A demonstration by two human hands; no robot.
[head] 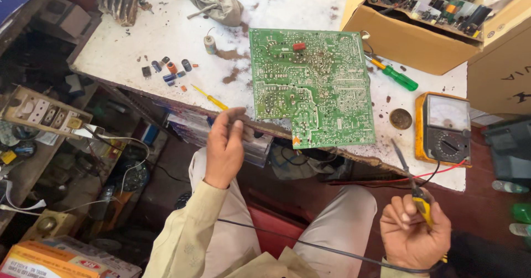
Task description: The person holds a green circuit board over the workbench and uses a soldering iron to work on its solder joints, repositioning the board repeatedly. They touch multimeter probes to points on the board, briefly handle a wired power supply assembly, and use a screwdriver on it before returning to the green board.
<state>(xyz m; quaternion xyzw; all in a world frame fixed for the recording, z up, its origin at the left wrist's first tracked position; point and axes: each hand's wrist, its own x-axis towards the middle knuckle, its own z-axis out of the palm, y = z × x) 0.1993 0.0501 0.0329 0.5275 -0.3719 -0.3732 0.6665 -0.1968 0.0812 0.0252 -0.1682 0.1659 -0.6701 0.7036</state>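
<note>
Nearest the camera, the right hand (414,235) is closed in a full grip round the yellow handle of a soldering iron (412,187); the iron's dark shaft runs up and slightly left, its tip hanging just short of the bench (166,40) edge; a black cord trails from the handle across the lap. The left hand (225,148) is raised beside the bench edge, fingers curled loosely with thumb and forefinger nearly meeting; whether they pinch something thin I cannot tell. Beyond both hands lies the green circuit board (310,84), solder side up, its long axis running away from the person, its near lower corner overhanging the bench edge; it sits up and left of the iron's tip, up and right of the left hand, between the two. Just right of the board rest a green-handled screwdriver (399,78) and an orange analogue meter (444,127); left of it, loose capacitors (168,71); farther back, a cardboard box (412,35) of parts.
</note>
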